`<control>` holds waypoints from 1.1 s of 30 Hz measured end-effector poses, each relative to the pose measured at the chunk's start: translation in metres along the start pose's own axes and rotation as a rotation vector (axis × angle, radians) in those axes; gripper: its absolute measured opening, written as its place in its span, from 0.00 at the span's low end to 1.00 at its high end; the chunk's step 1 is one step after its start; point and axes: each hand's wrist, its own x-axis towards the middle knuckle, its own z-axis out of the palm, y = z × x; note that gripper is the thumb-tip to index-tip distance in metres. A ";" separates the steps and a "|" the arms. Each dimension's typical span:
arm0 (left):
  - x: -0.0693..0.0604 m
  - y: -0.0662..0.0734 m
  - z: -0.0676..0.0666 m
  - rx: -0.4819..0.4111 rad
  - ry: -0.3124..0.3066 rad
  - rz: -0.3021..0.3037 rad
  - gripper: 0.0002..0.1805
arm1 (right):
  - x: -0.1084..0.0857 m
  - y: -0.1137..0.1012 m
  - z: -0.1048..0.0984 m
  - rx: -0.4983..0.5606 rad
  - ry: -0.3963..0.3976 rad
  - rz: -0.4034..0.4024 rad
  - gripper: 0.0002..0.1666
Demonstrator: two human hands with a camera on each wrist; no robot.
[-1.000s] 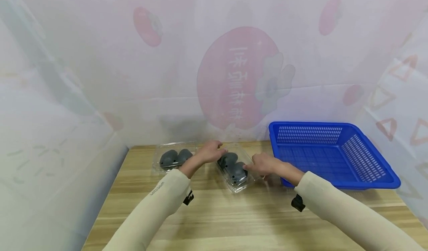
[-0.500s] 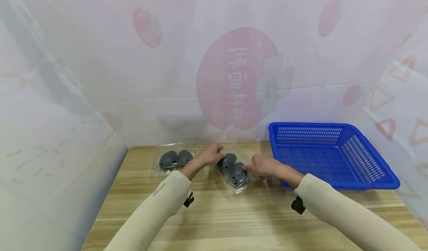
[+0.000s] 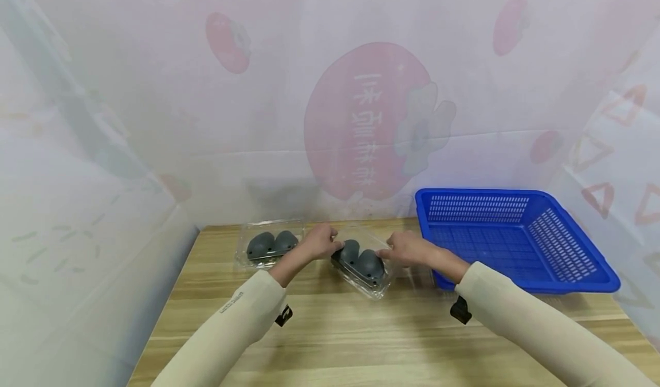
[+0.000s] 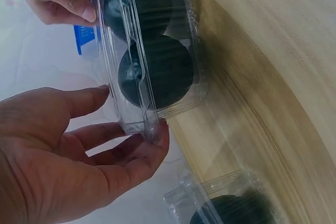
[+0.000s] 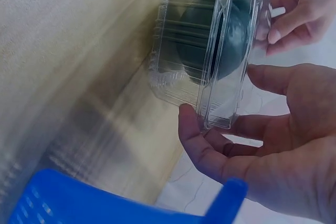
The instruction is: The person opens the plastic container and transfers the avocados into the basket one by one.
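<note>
Between both hands is a clear plastic clamshell box (image 3: 357,277), its lid down over two dark green, rounded things (image 4: 160,72) whose kind I cannot tell. My left hand (image 3: 321,241) grips the box's left end, thumb on the lid side and fingers curled beneath the rim in the left wrist view. At the other end my right hand (image 5: 286,140) pinches it the same way, thumb above and fingertips under the lower edge. Whether the box touches the table is unclear. A second clear box (image 3: 270,249) with two similar dark things rests left of my left hand.
A blue slotted plastic basket (image 3: 495,286) stands at the right, close beside my right hand. The wooden table (image 3: 330,335) runs up to a printed cloth wall (image 3: 268,117) at the back, with more cloth along both sides.
The gripped box has turned slightly, its near end swinging to the right and its long side facing me more. My left hand has shifted slightly left; my right hand has barely moved.
</note>
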 end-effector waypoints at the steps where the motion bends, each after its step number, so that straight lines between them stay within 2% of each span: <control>1: -0.002 0.001 -0.001 0.005 0.000 -0.005 0.30 | 0.001 0.001 -0.001 -0.012 0.000 -0.013 0.27; 4: -0.010 0.003 -0.002 0.028 0.008 0.003 0.31 | 0.003 0.003 -0.004 -0.026 0.001 -0.046 0.32; 7: -0.017 0.004 -0.003 0.039 0.011 0.017 0.31 | 0.006 0.005 -0.006 -0.022 0.008 -0.080 0.31; 15: -0.039 0.005 -0.004 -0.037 0.000 0.049 0.31 | 0.012 0.003 -0.008 -0.003 -0.001 -0.115 0.31; 19: -0.050 0.004 -0.002 -0.053 -0.020 0.023 0.30 | 0.013 0.000 -0.007 -0.007 0.003 -0.162 0.29; 26: -0.066 0.002 0.003 -0.060 0.006 0.003 0.28 | 0.019 -0.008 -0.004 -0.015 0.007 -0.182 0.29; 28: -0.069 0.002 0.003 -0.066 0.010 -0.020 0.25 | 0.020 -0.011 -0.004 -0.021 0.005 -0.184 0.29; 32: -0.075 0.001 0.005 -0.078 0.014 -0.069 0.13 | 0.022 -0.015 -0.001 -0.020 0.005 -0.177 0.29; 33: -0.076 0.001 0.005 -0.087 0.013 -0.078 0.16 | 0.023 -0.016 0.000 -0.015 0.004 -0.173 0.29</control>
